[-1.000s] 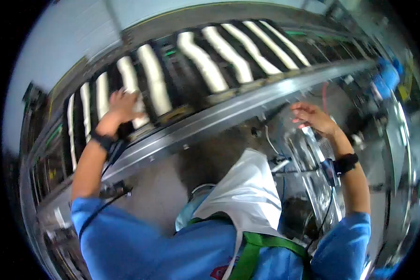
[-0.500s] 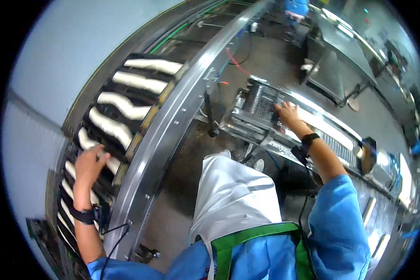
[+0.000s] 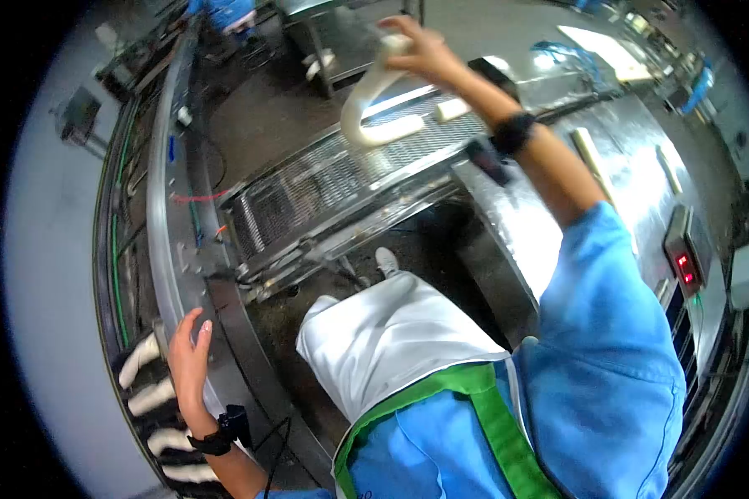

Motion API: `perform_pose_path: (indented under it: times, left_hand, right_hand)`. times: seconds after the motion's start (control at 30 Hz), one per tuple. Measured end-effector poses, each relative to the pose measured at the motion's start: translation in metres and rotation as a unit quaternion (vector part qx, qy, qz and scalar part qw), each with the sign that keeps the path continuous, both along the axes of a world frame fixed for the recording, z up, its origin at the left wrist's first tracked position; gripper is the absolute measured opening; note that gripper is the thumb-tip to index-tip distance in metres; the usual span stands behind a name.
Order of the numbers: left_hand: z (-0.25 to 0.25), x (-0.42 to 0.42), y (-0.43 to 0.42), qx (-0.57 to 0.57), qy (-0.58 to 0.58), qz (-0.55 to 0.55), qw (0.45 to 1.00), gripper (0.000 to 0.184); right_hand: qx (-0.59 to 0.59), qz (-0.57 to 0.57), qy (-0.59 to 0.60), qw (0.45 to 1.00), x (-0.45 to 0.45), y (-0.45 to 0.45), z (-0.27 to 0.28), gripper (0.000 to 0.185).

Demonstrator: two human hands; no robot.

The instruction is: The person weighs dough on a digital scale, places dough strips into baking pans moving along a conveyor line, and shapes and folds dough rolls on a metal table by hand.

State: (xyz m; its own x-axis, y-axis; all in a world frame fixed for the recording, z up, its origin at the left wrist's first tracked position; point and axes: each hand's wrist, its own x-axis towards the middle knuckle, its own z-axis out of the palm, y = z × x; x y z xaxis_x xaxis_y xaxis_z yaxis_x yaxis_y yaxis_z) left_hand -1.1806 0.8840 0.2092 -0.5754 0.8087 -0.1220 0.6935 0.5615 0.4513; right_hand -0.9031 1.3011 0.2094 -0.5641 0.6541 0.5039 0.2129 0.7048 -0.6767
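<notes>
My right hand [image 3: 424, 56] is closed on one end of a long white dough strip [image 3: 356, 108]. The strip hangs from it in a curve, and its lower end is at the wire-mesh conveyor [image 3: 300, 195]. Another piece of dough [image 3: 453, 109] lies on the mesh below my right forearm. At lower left, my left hand [image 3: 191, 353] is open with its fingers apart, over the metal rail [image 3: 171, 249] and holding nothing. More dough strips [image 3: 151, 397] lie in dark troughs beside that hand.
On the right, a steel table [image 3: 516, 229] carries a dough strip [image 3: 591, 158] and a device with a red digital display [image 3: 684, 264]. A person in blue [image 3: 229, 12] stands at the far top left. Another steel table [image 3: 308, 7] is at the back.
My view has swung right. My right hand has lifted one end of the dough strip from the mesh conveyor. My left hand has moved from the dough troughs to above the rail.
</notes>
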Motion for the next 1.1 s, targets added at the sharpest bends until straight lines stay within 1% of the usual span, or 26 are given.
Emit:
perform_pose_path:
  times: [0.03, 0.07, 0.1, 0.13, 0.17, 0.2, 0.27, 0.3, 0.33, 0.37, 0.4, 0.43, 0.5, 0.53, 0.6, 0.7, 0.73, 0.77, 0.83, 0.87, 0.9, 0.93, 0.97, 1.0, 1.03, 1.1]
  left_hand:
    - [-0.008, 0.002, 0.012, 0.005, -0.009, -0.019, 1.000, 0.034]
    - [-0.021, -0.002, 0.021, 0.009, -0.015, -0.046, 0.999, 0.035]
    - [-0.031, 0.001, 0.030, 0.014, -0.020, -0.067, 0.997, 0.035]
    - [-0.039, 0.009, 0.042, -0.004, -0.028, -0.067, 0.997, 0.035]
    - [-0.048, 0.015, 0.049, -0.019, -0.033, -0.072, 0.997, 0.034]
    - [-0.061, 0.017, 0.058, -0.009, -0.052, -0.084, 0.995, 0.034]
    - [-0.086, 0.024, 0.075, 0.011, -0.081, -0.118, 0.990, 0.033]
    - [-0.088, 0.037, 0.084, 0.000, -0.101, -0.121, 0.987, 0.032]
    - [-0.091, 0.045, 0.094, 0.001, -0.104, -0.145, 0.984, 0.032]
    - [-0.094, 0.052, 0.102, -0.001, -0.105, -0.169, 0.980, 0.031]
    - [-0.096, 0.060, 0.109, -0.003, -0.105, -0.190, 0.976, 0.031]
    - [-0.097, 0.067, 0.116, 0.012, -0.121, -0.203, 0.972, 0.031]
    - [-0.094, 0.081, 0.127, 0.023, -0.136, -0.227, 0.964, 0.030]
    - [-0.090, 0.086, 0.130, 0.026, -0.138, -0.238, 0.961, 0.030]
    - [-0.087, 0.094, 0.136, 0.027, -0.139, -0.256, 0.956, 0.029]
    - [-0.087, 0.100, 0.135, 0.008, -0.117, -0.264, 0.957, 0.029]
    - [-0.089, 0.100, 0.134, 0.002, -0.115, -0.264, 0.958, 0.029]
    - [-0.092, 0.100, 0.133, -0.004, -0.113, -0.262, 0.958, 0.029]
    - [-0.098, 0.100, 0.129, -0.008, -0.103, -0.262, 0.959, 0.030]
    - [-0.098, 0.102, 0.128, -0.021, -0.109, -0.262, 0.959, 0.030]
    - [-0.098, 0.104, 0.128, -0.034, -0.114, -0.262, 0.958, 0.030]
    - [-0.097, 0.107, 0.129, -0.058, -0.086, -0.258, 0.960, 0.030]
    - [-0.096, 0.109, 0.131, -0.058, -0.083, -0.254, 0.962, 0.030]
    - [-0.095, 0.113, 0.134, -0.057, -0.078, -0.267, 0.959, 0.030]
    - [-0.092, 0.118, 0.137, -0.057, -0.072, -0.280, 0.956, 0.030]
    - [-0.085, 0.123, 0.148, -0.066, -0.076, -0.273, 0.957, 0.030]
  right_hand:
    - [-0.025, -0.019, -0.018, 0.999, 0.046, 0.011, 0.007, 0.048]
    - [-0.076, 0.003, 0.032, 0.997, 0.088, -0.016, 0.027, 0.041]
    - [-0.006, -0.049, -0.025, 0.998, 0.135, -0.031, 0.037, 0.036]
    - [-0.001, -0.122, -0.054, 0.991, 0.176, -0.046, 0.040, 0.032]
    - [-0.034, -0.155, -0.091, 0.983, 0.219, -0.064, 0.036, 0.028]
    - [-0.084, -0.132, -0.065, 0.986, 0.260, -0.080, 0.025, 0.026]
    - [-0.214, -0.267, -0.151, 0.928, 0.311, -0.134, 0.008, 0.030]
    - [-0.231, -0.277, -0.221, 0.906, 0.343, -0.149, -0.013, 0.030]
    - [-0.353, -0.357, -0.295, 0.813, 0.346, -0.170, -0.018, 0.033]
    - [-0.352, -0.403, -0.377, 0.756, 0.371, -0.181, -0.053, 0.035]
    - [-0.254, -0.345, -0.465, 0.775, 0.408, -0.191, -0.092, 0.037]
    - [-0.191, -0.403, -0.442, 0.778, 0.409, -0.209, -0.100, 0.039]
    - [-0.216, -0.472, -0.404, 0.754, 0.427, -0.221, -0.112, 0.042]
    - [-0.223, -0.479, -0.400, 0.749, 0.436, -0.222, -0.116, 0.042]
    - [-0.246, -0.473, -0.430, 0.728, 0.453, -0.220, -0.120, 0.040]
    - [-0.247, -0.481, -0.450, 0.710, 0.432, -0.218, -0.094, 0.041]
    - [-0.213, -0.487, -0.443, 0.722, 0.429, -0.214, -0.094, 0.037]
    - [-0.212, -0.485, -0.443, 0.723, 0.424, -0.208, -0.091, 0.037]
    - [-0.280, -0.505, -0.445, 0.685, 0.401, -0.193, -0.077, 0.037]
    - [-0.253, -0.511, -0.475, 0.670, 0.398, -0.180, -0.084, 0.037]
    - [-0.251, -0.508, -0.474, 0.674, 0.398, -0.165, -0.094, 0.037]
    - [-0.214, -0.488, -0.456, 0.713, 0.400, -0.149, -0.105, 0.037]
    - [-0.177, -0.466, -0.437, 0.748, 0.404, -0.134, -0.118, 0.037]
    - [-0.109, -0.430, -0.421, 0.791, 0.398, -0.122, -0.122, 0.037]
    - [-0.109, -0.426, -0.419, 0.794, 0.398, -0.113, -0.123, 0.037]
    - [-0.261, -0.365, -0.400, 0.799, 0.389, -0.097, -0.117, 0.033]
